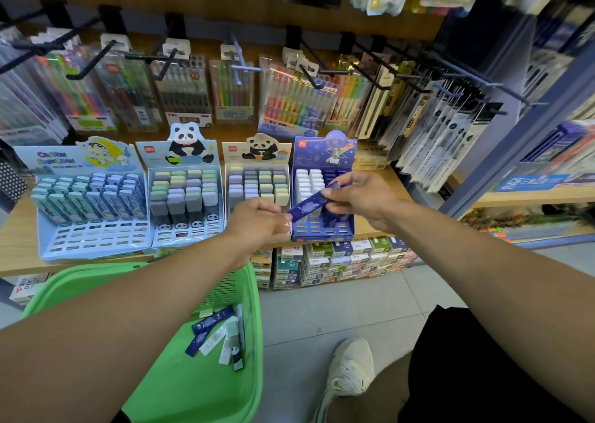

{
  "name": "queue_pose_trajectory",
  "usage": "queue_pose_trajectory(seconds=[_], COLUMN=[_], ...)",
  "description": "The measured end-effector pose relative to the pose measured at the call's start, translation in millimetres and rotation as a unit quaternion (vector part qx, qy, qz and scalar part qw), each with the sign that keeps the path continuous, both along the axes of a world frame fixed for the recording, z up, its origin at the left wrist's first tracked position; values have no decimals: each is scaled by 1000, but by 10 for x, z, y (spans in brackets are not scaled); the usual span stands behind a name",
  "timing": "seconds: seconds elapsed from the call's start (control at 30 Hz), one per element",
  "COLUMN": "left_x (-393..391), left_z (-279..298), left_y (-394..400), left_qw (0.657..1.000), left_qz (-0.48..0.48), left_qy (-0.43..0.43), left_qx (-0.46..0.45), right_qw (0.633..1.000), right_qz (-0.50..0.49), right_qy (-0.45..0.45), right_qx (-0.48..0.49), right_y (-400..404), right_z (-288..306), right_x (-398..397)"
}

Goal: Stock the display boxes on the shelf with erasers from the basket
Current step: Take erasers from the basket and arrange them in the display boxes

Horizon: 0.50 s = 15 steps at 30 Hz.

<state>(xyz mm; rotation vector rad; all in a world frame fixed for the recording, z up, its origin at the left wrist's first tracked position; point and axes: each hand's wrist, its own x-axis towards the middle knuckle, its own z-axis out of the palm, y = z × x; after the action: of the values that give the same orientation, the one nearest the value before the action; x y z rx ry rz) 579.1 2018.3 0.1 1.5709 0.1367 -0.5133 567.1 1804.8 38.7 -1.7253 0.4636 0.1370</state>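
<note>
A long dark-blue eraser (310, 201) is held slanted in front of the dark-blue display box (323, 231) on the wooden shelf. My left hand (257, 220) pinches its lower end, and my right hand (360, 194) pinches its upper end. That box holds white erasers in its left rows and some blue ones on the right. Left of it stand two panda display boxes (185, 197) (257, 181) and a light-blue cartoon box (90, 197), each with rows of erasers. The green basket (206, 358) below my left arm holds several blue, white and panda erasers (219, 335).
Pen packs hang on black hooks (309, 78) above the boxes. Small stacked cartons (338, 261) sit under the shelf. A blue shelf upright (515, 152) stands at right. My shoe (349, 368) rests on the grey tiled floor beside the basket.
</note>
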Motion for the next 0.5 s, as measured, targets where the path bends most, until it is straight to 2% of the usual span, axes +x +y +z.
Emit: queue_pose_trajectory(seconds=[0.03,0.07,0.1,0.17,0.23,0.3,0.5], left_x=[13,19,33,63,94,109,160], left_z=[-56,-108,-164,-268,-353,-416,-540], left_y=[44,103,165,270,342,385,420], left_qw=[991,963,923,846,793,762,743], left_qz=[-49,-110,-169,-260,-327,-369,-389], left_qy=[-61,-116,-155,-181,-174,-148,-137], left_qx=[108,215,309,428,484,510,528], right_qw=[999,994,985,959,931,907,867], right_qz=[-5,-8,-4,22,65,98,127], right_qy=[-16,-28,-33,-18,6,11,-15], right_qx=[-49,-108,-170,-281,-360,-408,-482], right_y=[-81,-171,-260,-405,-480,-498,-473], right_z=[3,-5,-16,-49,-93,-130,-202], right_x=[-4,-9,-20,-30,-18,0,31])
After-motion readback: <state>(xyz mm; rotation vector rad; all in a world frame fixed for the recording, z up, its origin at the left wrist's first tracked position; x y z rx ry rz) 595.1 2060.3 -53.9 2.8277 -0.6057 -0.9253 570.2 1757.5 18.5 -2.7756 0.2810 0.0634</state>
